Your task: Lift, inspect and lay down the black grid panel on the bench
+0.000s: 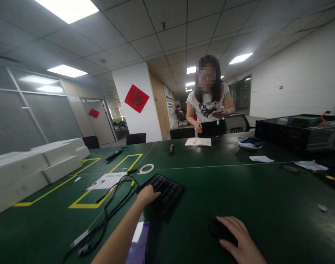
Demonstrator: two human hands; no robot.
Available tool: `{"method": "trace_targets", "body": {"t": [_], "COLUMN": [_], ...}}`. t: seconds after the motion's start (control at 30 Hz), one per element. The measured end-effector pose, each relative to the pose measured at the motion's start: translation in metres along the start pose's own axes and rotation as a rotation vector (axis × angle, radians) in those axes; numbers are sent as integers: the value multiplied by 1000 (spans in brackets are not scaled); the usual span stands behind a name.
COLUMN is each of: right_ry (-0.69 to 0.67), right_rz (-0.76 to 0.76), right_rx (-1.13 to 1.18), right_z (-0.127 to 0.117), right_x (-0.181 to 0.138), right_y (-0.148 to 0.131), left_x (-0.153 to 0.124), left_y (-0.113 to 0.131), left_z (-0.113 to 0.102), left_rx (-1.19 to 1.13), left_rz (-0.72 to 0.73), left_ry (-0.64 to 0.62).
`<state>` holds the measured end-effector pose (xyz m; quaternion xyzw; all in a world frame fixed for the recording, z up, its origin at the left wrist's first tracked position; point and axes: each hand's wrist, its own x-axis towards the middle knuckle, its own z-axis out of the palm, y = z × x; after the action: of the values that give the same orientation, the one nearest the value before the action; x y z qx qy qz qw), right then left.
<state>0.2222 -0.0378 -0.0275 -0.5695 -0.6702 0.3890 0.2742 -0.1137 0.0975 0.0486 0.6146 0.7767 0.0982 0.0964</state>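
My left hand (147, 194) grips the near left corner of a black keyboard (164, 190) lying on the dark green table (239, 198), fingers curled over its edge. My right hand (239, 238) rests on a black mouse (218, 229) near the front edge, fingers draped over it. A tangle of black cables (109, 209) runs left of the keyboard. A purple-and-white card (138, 242) lies under my left forearm.
White boxes (32, 168) are stacked at the left by yellow floor-style tape lines (101, 200). A tape roll (146, 168), a pen-like tool (171, 149) and a notebook (198, 142) lie further back. An open black server chassis (296, 134) sits right. A person (210, 99) stands across the table.
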Motion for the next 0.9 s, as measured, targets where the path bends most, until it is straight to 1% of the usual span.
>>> {"method": "trace_targets", "body": {"t": [0.1, 0.2, 0.3, 0.37, 0.47, 0.53, 0.57, 0.63, 0.7, 0.8, 0.9], "right_ry": [-18, -23, 1, 1, 20, 48, 69, 127, 175, 160, 136], "right_rz": [31, 62, 29, 10, -75, -134, -157, -176, -185, -203, -266], "right_rx": [39, 102, 80, 60, -4, -33, -10, 89, 184, 267, 341], "right_z": [-1, 0, 0, 0, 2, 5, 6, 7, 6, 4, 4], "right_x": [-2, -4, -3, -1, 4, 7, 8, 7, 4, -1, -4], "right_y": [-3, -3, -2, 0, 4, 7, 10, 14, 17, 13, 0], "left_x": [-5, -8, -8, -14, -38, -65, -80, -108, -128, -140, -140], "left_y": [4, 6, 7, 12, 29, 45, 54, 69, 80, 86, 85], "left_z": [3, 5, 2, 0, 6, 22, 32, 53, 72, 85, 86], "left_rx": [102, 167, 183, 167, 102, 18, -46, -376, -530, -627, -689], "left_rz": [53, 92, 141, 177, 265, 354, 410, 538, 632, 688, 690], "left_ry": [26, 21, 5, 4, 14, 14, 0, -66, -133, -189, -166]}}
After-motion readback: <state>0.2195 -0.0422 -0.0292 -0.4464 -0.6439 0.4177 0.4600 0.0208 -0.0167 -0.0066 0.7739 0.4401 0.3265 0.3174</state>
